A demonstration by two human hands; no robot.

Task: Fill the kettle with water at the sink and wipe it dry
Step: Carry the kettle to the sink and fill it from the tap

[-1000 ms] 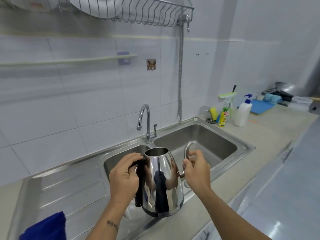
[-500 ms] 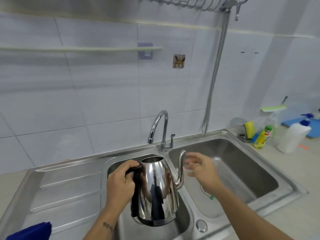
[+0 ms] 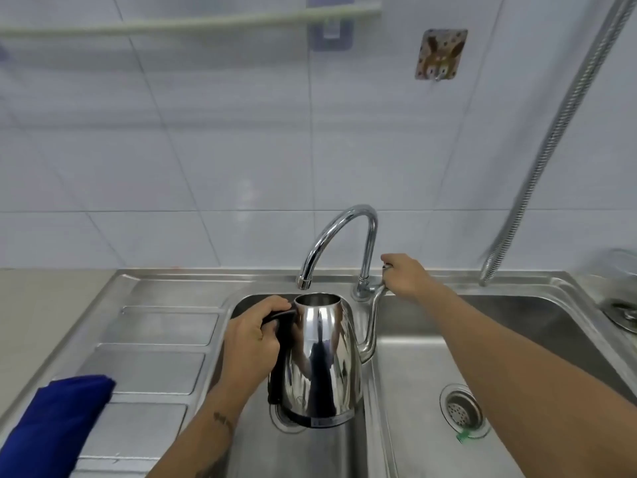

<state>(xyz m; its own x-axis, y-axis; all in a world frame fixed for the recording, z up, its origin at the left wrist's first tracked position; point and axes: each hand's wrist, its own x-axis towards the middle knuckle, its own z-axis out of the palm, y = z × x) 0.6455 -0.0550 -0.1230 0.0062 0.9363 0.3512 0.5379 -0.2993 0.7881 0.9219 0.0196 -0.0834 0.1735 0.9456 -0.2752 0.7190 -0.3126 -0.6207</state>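
A shiny steel kettle (image 3: 322, 360) with a black handle and thin curved spout hangs upright over the left sink basin (image 3: 303, 450), its open mouth just below the outlet of the chrome faucet (image 3: 339, 236). My left hand (image 3: 253, 336) grips the black handle. My right hand (image 3: 405, 279) is closed around the faucet's lever, just right of the faucet base. No water is visible from the outlet. A folded blue cloth (image 3: 51, 426) lies on the drainboard at the lower left.
The right basin (image 3: 517, 339) has a round drain strainer (image 3: 462, 410). A ribbed steel drainboard (image 3: 151, 346) lies left of the basins. A flexible metal hose (image 3: 551, 139) hangs down the tiled wall at right. A rail and a sticker hook sit on the wall above.
The kettle moved back under the faucet outlet, still held by my left hand. My right hand left the kettle's spout and closed on the faucet lever. My view tilted down and closer.
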